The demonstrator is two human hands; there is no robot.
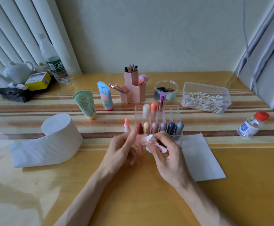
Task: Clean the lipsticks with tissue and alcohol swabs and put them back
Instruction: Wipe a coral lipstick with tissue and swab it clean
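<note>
While a crumpled, red-stained tissue (151, 141) is pinched in the right grip (169, 154), it is pressed against the end of a blurred pink piece (140, 138), perhaps a lipstick cap, which is held in the left grip (123, 149) just in front of the clear rack (173, 110). An uncapped orange lipstick (126, 123) is stood upright just left of the rack.

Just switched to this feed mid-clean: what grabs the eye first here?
The two hands at front centre: the right hand pinches a crumpled white tissue stained red against a pale pink tube piece held by the left hand. Just beyond stand an uncapped orange lipstick and a clear acrylic organiser with rows of coloured lipsticks.
</note>
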